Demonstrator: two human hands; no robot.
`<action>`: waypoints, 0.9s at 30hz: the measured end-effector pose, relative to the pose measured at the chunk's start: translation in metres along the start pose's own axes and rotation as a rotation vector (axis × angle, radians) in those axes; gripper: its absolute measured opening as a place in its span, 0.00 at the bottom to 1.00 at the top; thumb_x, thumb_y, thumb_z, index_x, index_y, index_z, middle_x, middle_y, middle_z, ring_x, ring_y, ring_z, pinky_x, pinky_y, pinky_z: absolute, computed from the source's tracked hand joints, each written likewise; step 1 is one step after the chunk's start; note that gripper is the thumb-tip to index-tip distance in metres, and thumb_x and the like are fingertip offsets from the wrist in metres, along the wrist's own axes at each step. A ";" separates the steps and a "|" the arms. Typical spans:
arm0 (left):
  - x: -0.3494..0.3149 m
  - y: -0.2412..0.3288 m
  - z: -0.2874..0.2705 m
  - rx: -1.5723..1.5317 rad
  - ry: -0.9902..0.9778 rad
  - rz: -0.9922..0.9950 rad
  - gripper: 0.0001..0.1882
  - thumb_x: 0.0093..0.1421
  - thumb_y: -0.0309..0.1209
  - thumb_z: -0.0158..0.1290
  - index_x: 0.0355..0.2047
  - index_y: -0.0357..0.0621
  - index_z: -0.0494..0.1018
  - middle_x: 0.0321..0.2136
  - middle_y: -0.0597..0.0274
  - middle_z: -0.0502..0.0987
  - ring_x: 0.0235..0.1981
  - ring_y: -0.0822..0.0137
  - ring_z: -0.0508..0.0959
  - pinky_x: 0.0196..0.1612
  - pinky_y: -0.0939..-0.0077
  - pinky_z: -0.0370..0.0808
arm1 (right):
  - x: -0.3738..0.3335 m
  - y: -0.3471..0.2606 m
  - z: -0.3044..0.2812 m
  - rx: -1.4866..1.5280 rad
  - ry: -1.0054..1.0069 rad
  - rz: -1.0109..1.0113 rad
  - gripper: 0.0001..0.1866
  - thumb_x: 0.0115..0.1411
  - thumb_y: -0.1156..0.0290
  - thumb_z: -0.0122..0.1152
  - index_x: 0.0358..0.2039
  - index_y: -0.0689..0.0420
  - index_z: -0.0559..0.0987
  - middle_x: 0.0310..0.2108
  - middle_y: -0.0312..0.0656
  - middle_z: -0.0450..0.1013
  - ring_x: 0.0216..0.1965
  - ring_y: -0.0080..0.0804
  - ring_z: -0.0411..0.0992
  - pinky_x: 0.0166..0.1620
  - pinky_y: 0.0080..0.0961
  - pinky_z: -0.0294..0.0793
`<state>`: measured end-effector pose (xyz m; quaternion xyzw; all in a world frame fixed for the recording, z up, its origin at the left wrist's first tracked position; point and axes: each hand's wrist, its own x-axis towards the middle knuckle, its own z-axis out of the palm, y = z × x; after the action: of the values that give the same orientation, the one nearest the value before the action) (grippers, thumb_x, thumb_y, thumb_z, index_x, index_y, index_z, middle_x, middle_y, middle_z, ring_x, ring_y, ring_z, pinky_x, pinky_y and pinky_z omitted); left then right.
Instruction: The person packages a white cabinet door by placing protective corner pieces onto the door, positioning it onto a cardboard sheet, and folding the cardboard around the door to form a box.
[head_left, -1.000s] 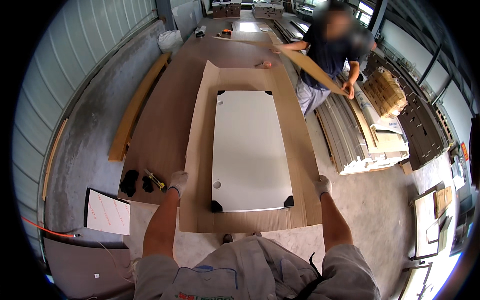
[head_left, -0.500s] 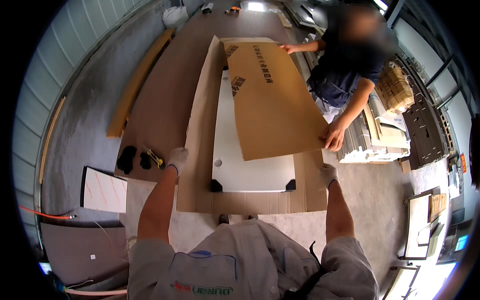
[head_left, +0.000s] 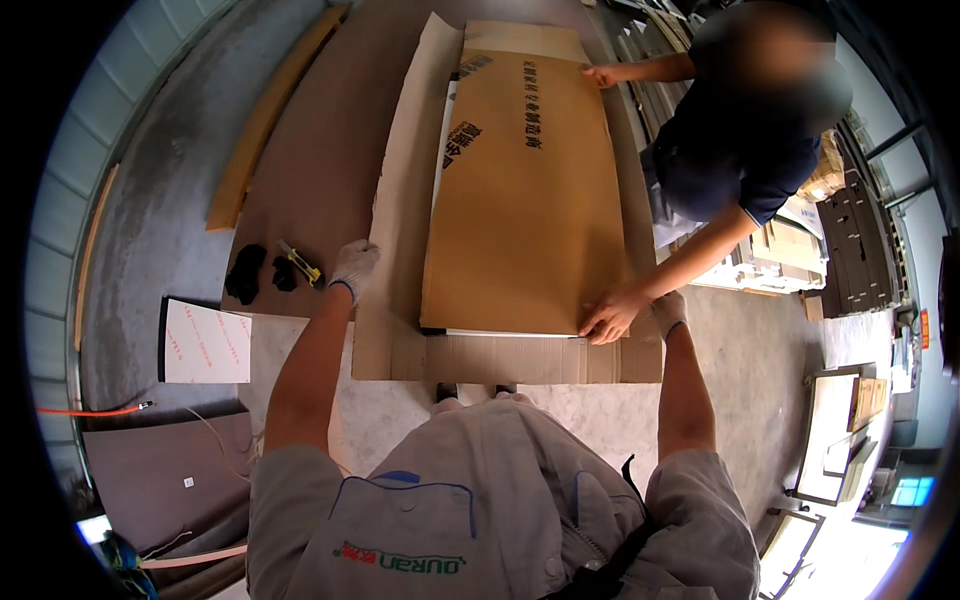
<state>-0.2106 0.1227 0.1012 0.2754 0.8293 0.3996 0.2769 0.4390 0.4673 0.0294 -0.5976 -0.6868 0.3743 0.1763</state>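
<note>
A large opened-out cardboard wrapper [head_left: 395, 340] lies on the brown board, its long sides raised. Within it sits a white panel [head_left: 480, 334], showing only as thin strips with black corner guards. A smaller printed cardboard sheet [head_left: 530, 220] covers nearly all of the panel. My left hand [head_left: 355, 265], in a pale glove, is closed on the wrapper's left edge near its front corner. On the right edge my gloved right hand [head_left: 669, 313] grips the wrapper, partly hidden by a co-worker's wrist. The co-worker's near hand [head_left: 612, 314] presses the sheet's front right corner; the other hand holds its far right edge.
A box cutter [head_left: 302, 264] and black gloves [head_left: 246, 274] lie on the brown board [head_left: 300, 180] to the left. A co-worker [head_left: 735, 150] stands at the right. Stacked panels [head_left: 858, 245] are behind them. A long wooden strip [head_left: 270, 125] runs along the left.
The co-worker has lowered the cardboard sheet flat onto the white panel, covering it, and leans in nearer. My hands stay on the wrapper's edges. The view has tilted nearer to me.
</note>
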 end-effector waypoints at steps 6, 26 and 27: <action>0.008 0.036 0.023 0.156 -0.065 0.080 0.13 0.67 0.35 0.57 0.41 0.37 0.82 0.32 0.56 0.83 0.36 0.63 0.80 0.43 0.64 0.77 | 0.044 0.049 -0.011 0.985 -0.023 0.233 0.20 0.70 0.64 0.64 0.59 0.58 0.82 0.52 0.43 0.82 0.53 0.30 0.76 0.55 0.34 0.77; -0.040 0.109 0.043 0.593 0.059 0.212 0.14 0.67 0.34 0.49 0.43 0.37 0.78 0.38 0.39 0.83 0.38 0.39 0.82 0.43 0.47 0.77 | -0.010 -0.072 -0.020 -0.429 -0.111 -0.195 0.27 0.71 0.60 0.62 0.67 0.57 0.75 0.66 0.49 0.76 0.69 0.42 0.72 0.70 0.38 0.69; -0.045 0.114 0.049 0.592 0.062 0.218 0.14 0.67 0.34 0.49 0.43 0.37 0.78 0.38 0.39 0.83 0.38 0.39 0.82 0.43 0.47 0.77 | -0.010 -0.070 -0.021 -0.505 -0.117 -0.179 0.27 0.72 0.61 0.62 0.68 0.57 0.75 0.67 0.49 0.76 0.69 0.43 0.71 0.70 0.39 0.70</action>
<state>-0.1196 0.1774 0.1791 0.4189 0.8833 0.1763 0.1148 0.4075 0.4637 0.0960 -0.5372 -0.8173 0.2081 0.0142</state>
